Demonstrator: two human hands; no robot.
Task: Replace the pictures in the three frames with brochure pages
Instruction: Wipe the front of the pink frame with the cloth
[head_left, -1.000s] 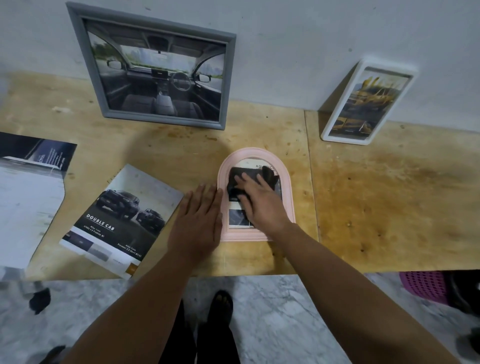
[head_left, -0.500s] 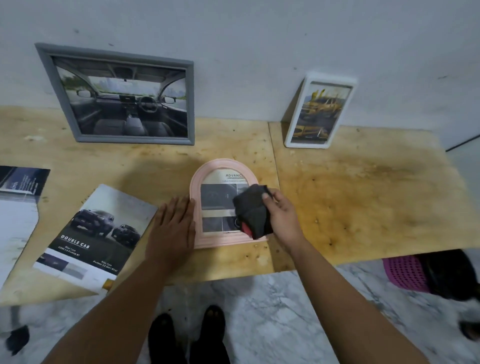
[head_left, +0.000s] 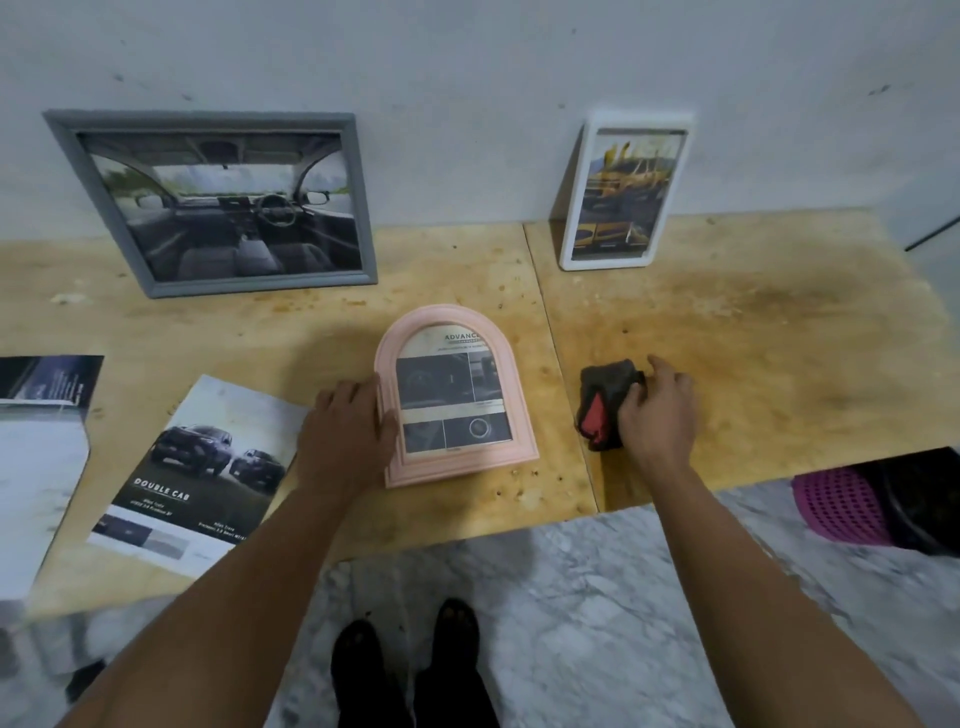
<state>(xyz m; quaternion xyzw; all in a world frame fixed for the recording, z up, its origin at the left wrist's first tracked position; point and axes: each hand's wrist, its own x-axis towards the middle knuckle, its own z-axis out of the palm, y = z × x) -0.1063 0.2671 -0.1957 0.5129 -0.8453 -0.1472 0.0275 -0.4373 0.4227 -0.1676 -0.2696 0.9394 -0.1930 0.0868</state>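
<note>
A pink arched frame (head_left: 511, 457) lies flat on the wooden table (head_left: 753, 322), holding a brochure page of car details. My left hand (head_left: 347, 431) rests flat against its left edge. To its right, my right hand (head_left: 657, 415) presses on a dark cloth with a red patch (head_left: 605, 402) lying on the table. A grey frame (head_left: 218, 200) with a car-interior page leans on the wall at back left. A white frame (head_left: 626, 192) with a yellow-vehicle page leans at back right.
A "Double Cab" brochure page (head_left: 192, 478) lies left of my left hand, and another cut brochure sheet (head_left: 36, 441) sits at the far left edge. A purple basket (head_left: 841, 506) stands on the marble floor below the table's right side.
My right hand has carried the cloth off the pink frame's glass and set it down on the table to the right. My left hand stays by the frame.
</note>
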